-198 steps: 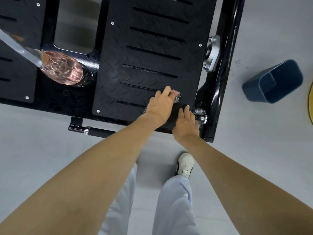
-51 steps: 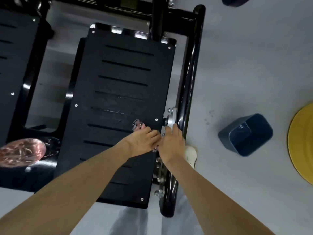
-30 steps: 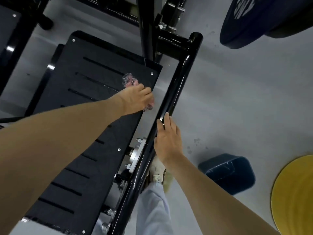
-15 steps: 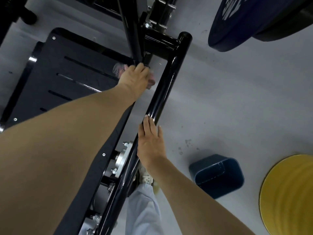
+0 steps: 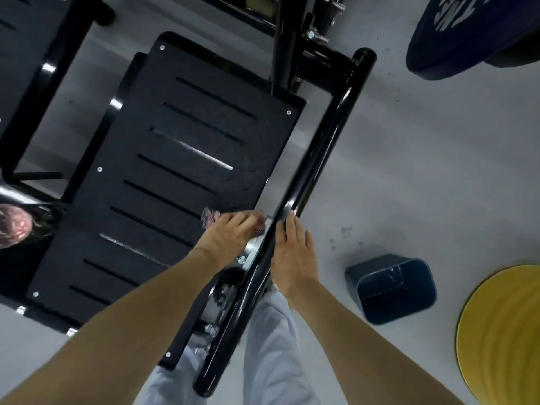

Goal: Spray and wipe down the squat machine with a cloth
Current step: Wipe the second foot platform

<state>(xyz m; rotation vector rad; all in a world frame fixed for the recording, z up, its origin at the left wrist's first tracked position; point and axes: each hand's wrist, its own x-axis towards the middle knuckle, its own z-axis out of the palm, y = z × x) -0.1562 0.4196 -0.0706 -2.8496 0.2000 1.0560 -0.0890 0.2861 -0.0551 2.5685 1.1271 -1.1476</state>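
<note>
Fingers (image 5: pixel 248 220) of the left hand (image 5: pixel 230 233) bunch the cloth (image 5: pixel 211 215) just left of the frame bar (image 5: pixel 319 153), which runs diagonally away under the flat, straight-fingered right hand (image 5: pixel 295 254).

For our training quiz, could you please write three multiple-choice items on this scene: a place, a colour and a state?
1. Where is the blue bin?
A. on a bench
B. on the floor, right of the black frame rail
C. on a shelf
2. What colour is the weight plate at the lower right edge?
A. red
B. yellow
C. green
3. What is the left hand doing?
A. lying flat on the ground
B. hanging idle
C. gripping the cloth at the footplate's edge
Answers: B, the bin stands on grey floor beyond the rail; B, its ridged face is yellow; C, the hand curls over the pink cloth.
</note>
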